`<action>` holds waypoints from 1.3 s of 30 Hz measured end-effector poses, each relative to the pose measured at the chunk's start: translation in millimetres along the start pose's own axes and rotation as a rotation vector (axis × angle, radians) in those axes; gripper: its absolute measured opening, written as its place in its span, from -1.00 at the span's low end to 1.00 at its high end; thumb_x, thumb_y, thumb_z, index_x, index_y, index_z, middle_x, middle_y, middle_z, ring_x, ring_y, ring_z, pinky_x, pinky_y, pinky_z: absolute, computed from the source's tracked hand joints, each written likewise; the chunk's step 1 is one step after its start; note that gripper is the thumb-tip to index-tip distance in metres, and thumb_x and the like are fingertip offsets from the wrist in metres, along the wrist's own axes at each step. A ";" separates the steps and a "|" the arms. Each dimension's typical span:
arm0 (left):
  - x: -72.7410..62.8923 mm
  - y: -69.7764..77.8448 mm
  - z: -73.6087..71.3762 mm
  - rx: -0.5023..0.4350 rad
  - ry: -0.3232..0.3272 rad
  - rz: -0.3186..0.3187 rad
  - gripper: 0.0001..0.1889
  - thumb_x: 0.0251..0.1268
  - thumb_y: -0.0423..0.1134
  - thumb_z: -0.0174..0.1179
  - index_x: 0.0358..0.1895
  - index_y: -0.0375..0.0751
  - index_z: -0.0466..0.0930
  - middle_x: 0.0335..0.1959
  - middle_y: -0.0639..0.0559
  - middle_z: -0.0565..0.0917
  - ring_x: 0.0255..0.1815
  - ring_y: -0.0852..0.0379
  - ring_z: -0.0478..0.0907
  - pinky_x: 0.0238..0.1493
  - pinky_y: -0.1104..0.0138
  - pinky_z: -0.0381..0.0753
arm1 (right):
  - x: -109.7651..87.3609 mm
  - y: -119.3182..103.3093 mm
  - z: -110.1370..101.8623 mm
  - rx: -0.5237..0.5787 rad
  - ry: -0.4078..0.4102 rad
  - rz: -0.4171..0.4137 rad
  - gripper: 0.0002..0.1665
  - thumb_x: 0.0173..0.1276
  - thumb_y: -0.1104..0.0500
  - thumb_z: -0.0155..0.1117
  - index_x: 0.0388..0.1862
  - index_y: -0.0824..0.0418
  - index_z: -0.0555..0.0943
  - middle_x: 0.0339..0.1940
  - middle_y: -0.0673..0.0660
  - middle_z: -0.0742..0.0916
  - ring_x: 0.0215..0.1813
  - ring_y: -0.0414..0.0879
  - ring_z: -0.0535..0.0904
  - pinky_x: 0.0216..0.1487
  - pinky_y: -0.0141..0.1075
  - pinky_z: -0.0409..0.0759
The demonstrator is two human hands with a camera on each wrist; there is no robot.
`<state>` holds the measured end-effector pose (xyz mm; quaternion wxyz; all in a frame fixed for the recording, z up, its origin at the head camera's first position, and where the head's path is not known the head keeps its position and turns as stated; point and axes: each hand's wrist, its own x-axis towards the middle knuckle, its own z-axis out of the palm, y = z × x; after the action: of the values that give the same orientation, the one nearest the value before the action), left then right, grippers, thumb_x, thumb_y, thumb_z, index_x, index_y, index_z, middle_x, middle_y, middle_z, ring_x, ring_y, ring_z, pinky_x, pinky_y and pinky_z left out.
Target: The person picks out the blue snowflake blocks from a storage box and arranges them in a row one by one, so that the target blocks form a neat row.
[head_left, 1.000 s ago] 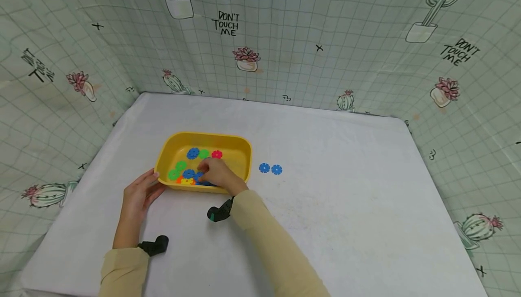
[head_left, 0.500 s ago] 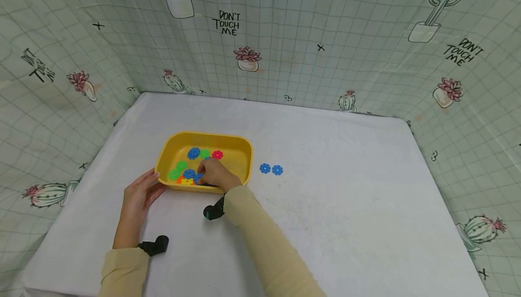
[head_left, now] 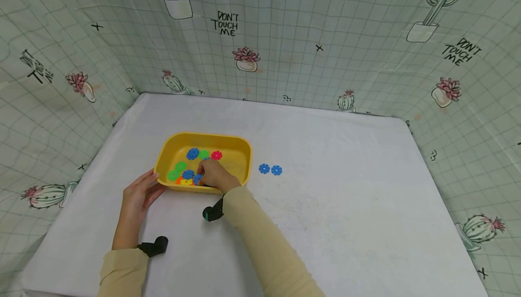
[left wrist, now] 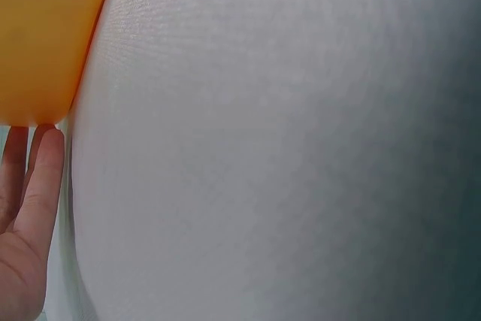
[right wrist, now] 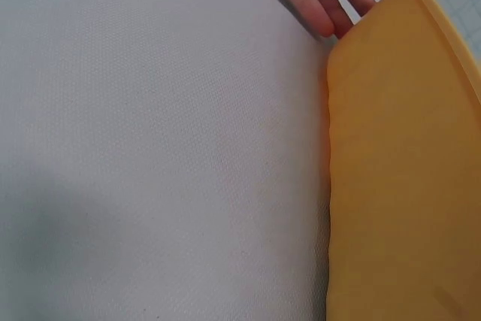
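A yellow plastic tray (head_left: 232,139) stands on the white-covered table, holding several notched snowflake discs in blue, green, red, yellow and orange. My left hand (head_left: 137,194) lies at the tray's near left corner; its fairly straight fingers (left wrist: 41,186) touch the outer wall in the left wrist view. My right hand (head_left: 217,175) reaches over the near rim into the tray, with fingers bent down. Its fingertips pinch a blue snowflake disc (head_left: 197,180), partly covered by the hand. The right wrist view shows only the tray's outer wall, the table and left-hand fingers.
Two blue snowflake discs (head_left: 270,169) lie side by side on the table, right of the tray. Printed fabric (head_left: 285,39) hangs around the table's back and sides. A black wrist camera (head_left: 154,246) sits on each wrist.
My right forearm and wrist have shifted slightly left, then held still. The blue disc at the right fingertips has turned a little. My left hand and the tray have stayed in place.
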<state>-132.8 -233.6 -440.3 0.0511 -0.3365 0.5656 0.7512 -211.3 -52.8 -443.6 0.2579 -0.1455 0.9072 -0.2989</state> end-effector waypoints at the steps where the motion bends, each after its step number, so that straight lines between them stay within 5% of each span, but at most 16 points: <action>1: 0.1 -0.1 0.1 -0.001 0.000 0.000 -0.25 0.07 -0.01 0.32 0.37 -0.06 0.27 -0.22 0.32 0.52 -0.33 0.39 0.59 -0.21 0.55 0.63 | 0.2 0.3 0.0 0.002 -0.001 0.001 -0.74 0.13 0.20 0.40 -0.20 0.20 0.59 -0.26 0.00 0.57 -0.25 -0.17 0.40 -0.23 -0.47 0.48; 20: -0.2 -0.5 -2.8 -0.009 -0.035 0.009 -0.25 0.10 -0.02 0.31 0.38 -0.08 0.25 -0.25 0.33 0.55 -0.31 0.37 0.59 -0.18 0.54 0.63 | -8.5 12.6 -9.0 -0.072 0.012 -0.054 -0.75 0.13 0.33 0.34 -0.33 0.15 0.43 -0.44 0.00 0.48 -0.31 -0.14 0.41 -0.39 -0.48 0.34; 32: -0.5 0.1 -2.9 -0.011 -0.036 0.011 -0.24 0.08 -0.02 0.32 0.38 -0.09 0.25 -0.22 0.31 0.53 -0.31 0.37 0.59 -0.19 0.54 0.63 | -16.3 21.6 -25.1 -0.170 0.021 -0.004 -0.92 0.26 0.31 0.21 -0.27 0.19 0.54 -0.33 0.03 0.59 -0.25 -0.13 0.45 -0.20 -0.46 0.51; 39: 0.2 -0.6 -2.6 -0.007 -0.044 0.015 -0.25 0.10 -0.02 0.31 0.38 -0.10 0.24 -0.18 0.30 0.50 -0.31 0.38 0.59 -0.18 0.54 0.63 | -29.0 23.5 -39.9 -0.123 0.072 -0.033 -0.90 0.28 0.28 0.22 -0.22 0.20 0.57 -0.31 0.05 0.60 -0.27 -0.12 0.46 -0.25 -0.46 0.54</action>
<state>-131.6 -235.8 -441.2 0.0565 -0.3158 0.5644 0.7606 -212.1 -3.8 -419.5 0.2105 -0.1652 0.9300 -0.2520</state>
